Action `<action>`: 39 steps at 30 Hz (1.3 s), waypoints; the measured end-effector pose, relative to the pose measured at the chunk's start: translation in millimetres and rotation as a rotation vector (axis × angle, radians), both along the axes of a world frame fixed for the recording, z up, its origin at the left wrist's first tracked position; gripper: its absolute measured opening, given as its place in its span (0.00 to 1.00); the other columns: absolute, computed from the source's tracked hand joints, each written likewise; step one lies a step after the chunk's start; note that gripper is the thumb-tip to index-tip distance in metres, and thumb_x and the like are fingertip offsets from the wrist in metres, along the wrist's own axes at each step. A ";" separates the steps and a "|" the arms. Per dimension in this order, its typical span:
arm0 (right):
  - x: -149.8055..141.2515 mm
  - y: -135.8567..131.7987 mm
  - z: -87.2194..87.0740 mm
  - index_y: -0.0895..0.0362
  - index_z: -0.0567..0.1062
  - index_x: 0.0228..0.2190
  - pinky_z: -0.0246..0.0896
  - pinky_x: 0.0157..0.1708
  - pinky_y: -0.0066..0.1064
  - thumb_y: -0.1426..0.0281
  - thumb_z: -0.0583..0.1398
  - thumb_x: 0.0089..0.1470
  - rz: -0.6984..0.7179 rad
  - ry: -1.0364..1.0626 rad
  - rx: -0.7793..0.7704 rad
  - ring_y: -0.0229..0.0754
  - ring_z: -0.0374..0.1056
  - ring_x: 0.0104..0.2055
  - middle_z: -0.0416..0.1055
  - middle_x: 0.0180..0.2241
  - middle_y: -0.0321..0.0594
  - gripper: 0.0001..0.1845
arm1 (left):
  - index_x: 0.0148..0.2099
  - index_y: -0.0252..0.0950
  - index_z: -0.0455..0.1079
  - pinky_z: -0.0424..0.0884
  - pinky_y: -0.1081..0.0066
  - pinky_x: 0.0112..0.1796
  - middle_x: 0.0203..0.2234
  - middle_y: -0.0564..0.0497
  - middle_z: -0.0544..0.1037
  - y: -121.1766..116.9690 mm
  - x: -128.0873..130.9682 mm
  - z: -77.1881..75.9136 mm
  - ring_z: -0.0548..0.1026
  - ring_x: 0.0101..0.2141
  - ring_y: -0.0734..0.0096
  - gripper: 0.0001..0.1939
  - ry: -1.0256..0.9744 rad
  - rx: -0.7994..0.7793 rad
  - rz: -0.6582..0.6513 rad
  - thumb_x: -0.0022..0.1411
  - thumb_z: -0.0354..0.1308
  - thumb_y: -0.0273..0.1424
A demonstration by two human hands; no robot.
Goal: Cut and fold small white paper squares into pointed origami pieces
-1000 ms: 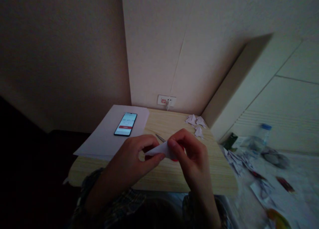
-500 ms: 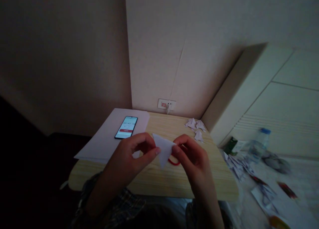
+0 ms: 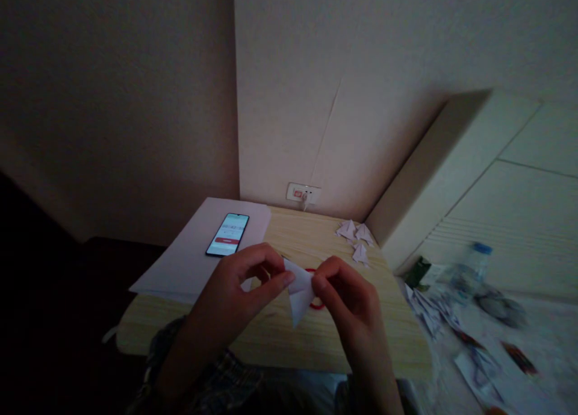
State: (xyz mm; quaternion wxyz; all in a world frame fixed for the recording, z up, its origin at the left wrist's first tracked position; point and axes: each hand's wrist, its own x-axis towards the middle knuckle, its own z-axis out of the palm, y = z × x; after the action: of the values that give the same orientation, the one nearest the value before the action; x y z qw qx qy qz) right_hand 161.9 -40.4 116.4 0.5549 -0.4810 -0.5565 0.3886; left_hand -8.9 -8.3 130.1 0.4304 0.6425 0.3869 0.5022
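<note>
Between my hands, above the small wooden table (image 3: 271, 343), is a folded piece of white paper (image 3: 298, 291) with its point downward. My left hand (image 3: 246, 288) pinches its upper left corner between thumb and fingers. At the opposite corner my right hand (image 3: 347, 294) has its thumb and index finger closed on the paper. Behind the paper lies a red ring-shaped thing (image 3: 318, 307), mostly hidden, perhaps a scissors handle. Several folded paper figures (image 3: 360, 254) sit at the table's back right corner.
White paper sheets (image 3: 176, 264) cover the table's left side, a lit phone (image 3: 228, 235) on top. A wall socket (image 3: 303, 193) with a plug is behind. On the right lower surface are a blue-capped bottle (image 3: 472, 267), more folded paper (image 3: 424, 309) and a dark green box (image 3: 418, 271).
The paper has dropped slightly in view and tilted, and a crease shows across it. My right hand has come down a little. Both hands keep their pinch.
</note>
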 end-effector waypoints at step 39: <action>-3.1 0.9 -3.3 0.54 0.73 0.22 0.59 0.27 0.30 0.62 0.68 0.51 -0.037 0.016 0.082 0.38 0.64 0.25 0.70 0.21 0.33 0.13 | 0.25 0.38 0.68 0.63 0.75 0.30 0.22 0.59 0.72 -5.4 7.4 -11.4 0.69 0.26 0.74 0.10 0.228 0.105 -0.164 0.59 0.60 0.28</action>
State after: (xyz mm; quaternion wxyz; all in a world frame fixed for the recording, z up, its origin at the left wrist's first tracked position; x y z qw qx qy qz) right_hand 158.9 -39.5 113.1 0.5857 -0.4650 -0.5584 0.3591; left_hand -1.5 -13.7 118.7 0.3893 0.7463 0.3527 0.4088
